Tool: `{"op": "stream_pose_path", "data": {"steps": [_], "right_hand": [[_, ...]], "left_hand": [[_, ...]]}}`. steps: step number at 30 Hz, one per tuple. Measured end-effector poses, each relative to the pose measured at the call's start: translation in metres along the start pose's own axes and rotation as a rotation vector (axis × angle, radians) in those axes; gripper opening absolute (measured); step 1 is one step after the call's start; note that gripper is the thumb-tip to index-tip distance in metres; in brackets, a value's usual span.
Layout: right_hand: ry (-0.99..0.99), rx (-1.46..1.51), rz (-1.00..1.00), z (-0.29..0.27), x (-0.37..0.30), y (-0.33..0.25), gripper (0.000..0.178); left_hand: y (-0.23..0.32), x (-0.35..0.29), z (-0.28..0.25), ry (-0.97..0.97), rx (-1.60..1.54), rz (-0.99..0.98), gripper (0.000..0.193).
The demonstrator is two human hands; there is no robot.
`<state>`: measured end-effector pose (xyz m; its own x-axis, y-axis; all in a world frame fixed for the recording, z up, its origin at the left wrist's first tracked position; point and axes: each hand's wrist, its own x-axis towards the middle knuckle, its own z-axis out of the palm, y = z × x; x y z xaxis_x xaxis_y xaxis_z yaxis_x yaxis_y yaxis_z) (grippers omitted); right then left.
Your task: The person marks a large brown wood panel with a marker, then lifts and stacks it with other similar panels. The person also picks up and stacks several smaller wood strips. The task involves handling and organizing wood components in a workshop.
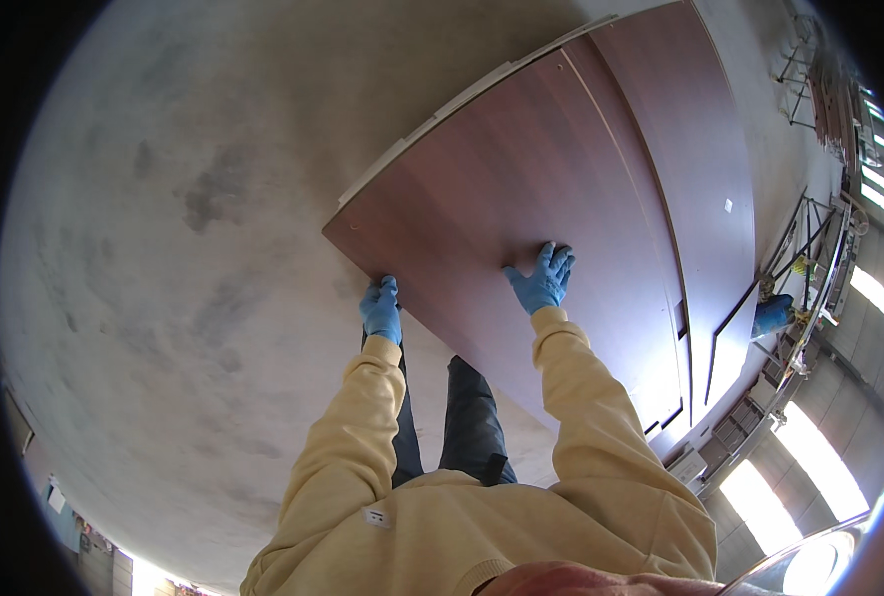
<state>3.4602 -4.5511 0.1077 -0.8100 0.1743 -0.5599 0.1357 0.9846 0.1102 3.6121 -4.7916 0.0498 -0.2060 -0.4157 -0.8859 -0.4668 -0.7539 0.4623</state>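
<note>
Partly spread, right fingers [546,256] touch the panel [516,169].

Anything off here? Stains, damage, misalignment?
Floor: dark, blotchy patch left of the brown panel, out of keeping with the paler grey around it; can't tell whether it's wet. Also, the panels to the right have edges that don't line up, so they look staggered.

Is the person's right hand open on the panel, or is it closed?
Open: the right hand rests on the broad face of the reddish-brown panel, thumb spread away from the fingers.
</note>
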Motion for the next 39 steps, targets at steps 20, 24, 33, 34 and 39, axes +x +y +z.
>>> {"op": "stream_pose_path", "data": {"steps": [20, 24, 33, 34, 39], "right_hand": [[0.001, 0.032, -0.034, -0.002, -0.003, 0.007, 0.114], [0.054, 0.043, -0.067, 0.004, -0.003, 0.007, 0.112], [0.289, 0.16, -0.111, 0.018, 0.012, 0.022, 0.087], [0.409, 0.199, -0.176, 0.022, 0.023, 0.036, 0.078], [0.797, 0.191, -0.156, 0.0, 0.111, 0.081, 0.069]], "left_hand": [[-0.005, 0.002, -0.01, -0.044, 0.067, -0.086, 0.045], [0.003, 0.0, -0.01, -0.009, 0.116, -0.1, 0.044], [0.011, 0.014, -0.017, -0.12, 0.084, -0.14, 0.04], [0.01, 0.015, -0.018, -0.136, 0.091, -0.159, 0.04], [0.03, 0.005, -0.022, -0.287, 0.105, -0.227, 0.04]]}}
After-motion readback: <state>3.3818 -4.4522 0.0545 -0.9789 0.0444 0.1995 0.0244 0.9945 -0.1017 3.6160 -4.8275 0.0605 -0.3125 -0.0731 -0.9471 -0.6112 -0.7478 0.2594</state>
